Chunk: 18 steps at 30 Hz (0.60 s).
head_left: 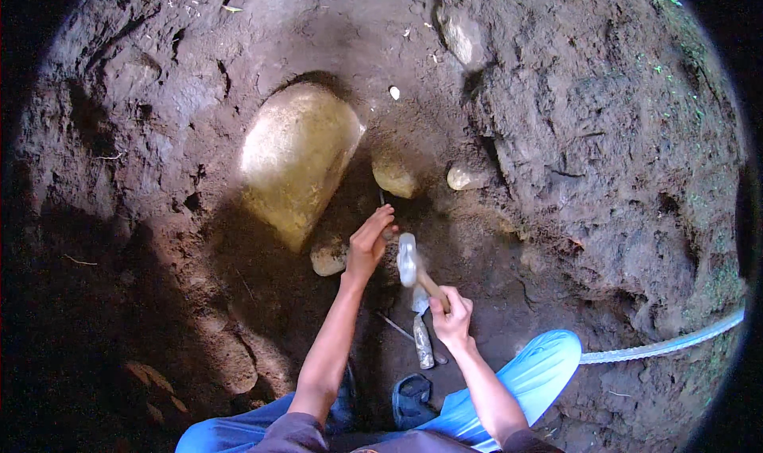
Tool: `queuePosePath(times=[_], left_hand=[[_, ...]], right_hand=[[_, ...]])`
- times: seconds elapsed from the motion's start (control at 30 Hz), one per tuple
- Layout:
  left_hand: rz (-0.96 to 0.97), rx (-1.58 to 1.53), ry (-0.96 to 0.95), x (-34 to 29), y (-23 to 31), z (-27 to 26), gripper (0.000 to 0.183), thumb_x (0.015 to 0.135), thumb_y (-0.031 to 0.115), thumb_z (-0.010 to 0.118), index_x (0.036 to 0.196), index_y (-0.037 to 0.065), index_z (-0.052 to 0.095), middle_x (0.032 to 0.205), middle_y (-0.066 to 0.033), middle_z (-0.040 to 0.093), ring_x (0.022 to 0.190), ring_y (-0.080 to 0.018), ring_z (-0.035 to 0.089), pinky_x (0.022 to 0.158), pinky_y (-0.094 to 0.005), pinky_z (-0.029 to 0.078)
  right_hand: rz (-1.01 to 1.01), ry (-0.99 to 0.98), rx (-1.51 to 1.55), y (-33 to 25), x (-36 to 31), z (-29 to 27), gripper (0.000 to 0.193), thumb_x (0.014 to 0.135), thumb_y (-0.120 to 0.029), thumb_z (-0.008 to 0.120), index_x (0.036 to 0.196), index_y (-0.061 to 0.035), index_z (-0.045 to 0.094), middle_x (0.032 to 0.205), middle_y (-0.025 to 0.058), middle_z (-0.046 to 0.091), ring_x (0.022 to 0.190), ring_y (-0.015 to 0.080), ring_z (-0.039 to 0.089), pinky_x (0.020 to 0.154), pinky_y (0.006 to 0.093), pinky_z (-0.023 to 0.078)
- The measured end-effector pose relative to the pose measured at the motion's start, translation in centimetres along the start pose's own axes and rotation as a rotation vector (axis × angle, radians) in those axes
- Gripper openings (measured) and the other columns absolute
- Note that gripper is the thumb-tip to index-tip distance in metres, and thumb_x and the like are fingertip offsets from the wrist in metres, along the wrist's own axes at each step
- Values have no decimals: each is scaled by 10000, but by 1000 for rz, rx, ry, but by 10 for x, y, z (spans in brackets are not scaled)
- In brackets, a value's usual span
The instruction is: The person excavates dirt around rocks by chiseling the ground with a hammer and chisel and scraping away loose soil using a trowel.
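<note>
Gripping a hammer (408, 260) with closed fingers, the right hand (452, 316) sits near right; the left hand (368, 242) clasps a thin rod (381, 198) at the near side of the middle stone (395, 176). A misaimed blow could hit the left knuckles.

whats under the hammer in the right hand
Under the hammer, a trowel lies on dark soil, with its handle and some blade showing. Whatever lies directly behind the hammer's head is covered.
</note>
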<state>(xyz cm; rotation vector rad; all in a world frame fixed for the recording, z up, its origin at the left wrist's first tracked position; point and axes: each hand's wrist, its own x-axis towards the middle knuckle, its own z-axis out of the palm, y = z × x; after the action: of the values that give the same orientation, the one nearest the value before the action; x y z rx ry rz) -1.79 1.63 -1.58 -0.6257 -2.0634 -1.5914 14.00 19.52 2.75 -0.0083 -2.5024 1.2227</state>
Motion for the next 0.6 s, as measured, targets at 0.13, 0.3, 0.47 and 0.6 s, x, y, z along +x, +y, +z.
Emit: queuePosePath(times=[0.13,0.3,0.47,0.6], left_hand=[[39,78,-29,1,-7,-5,403,794,-164,661,1164,-3,664,1284,-177,669,1232,-316,633,1006,-386,542],[17,52,-22,-1,-9,-6,405,814,-182,622,1180,-11,656,1282,-171,670,1223,-317,637,994,-395,561],[-10,-1,-25,2,-7,-2,427,755,-176,622,1145,-5,660,1234,-190,681,1214,-338,639,1006,-410,540],[-50,-53,-13,8,-8,-12,400,769,-174,634,1134,-15,663,1232,-181,686,1205,-326,645,1005,-405,543]], right_hand=[[-321,-14,-49,17,-4,4,255,922,-294,705,899,-60,607,719,121,644,586,349,647,534,434,500],[-155,-38,-97,5,-4,12,188,880,-201,706,849,-53,593,689,154,634,607,349,666,524,419,475],[-119,-90,-166,12,-8,14,204,884,-229,732,909,-63,615,721,149,670,613,367,661,537,468,508],[-193,-43,-220,2,1,8,355,904,-405,722,940,-64,628,767,135,692,642,353,682,556,446,526]])
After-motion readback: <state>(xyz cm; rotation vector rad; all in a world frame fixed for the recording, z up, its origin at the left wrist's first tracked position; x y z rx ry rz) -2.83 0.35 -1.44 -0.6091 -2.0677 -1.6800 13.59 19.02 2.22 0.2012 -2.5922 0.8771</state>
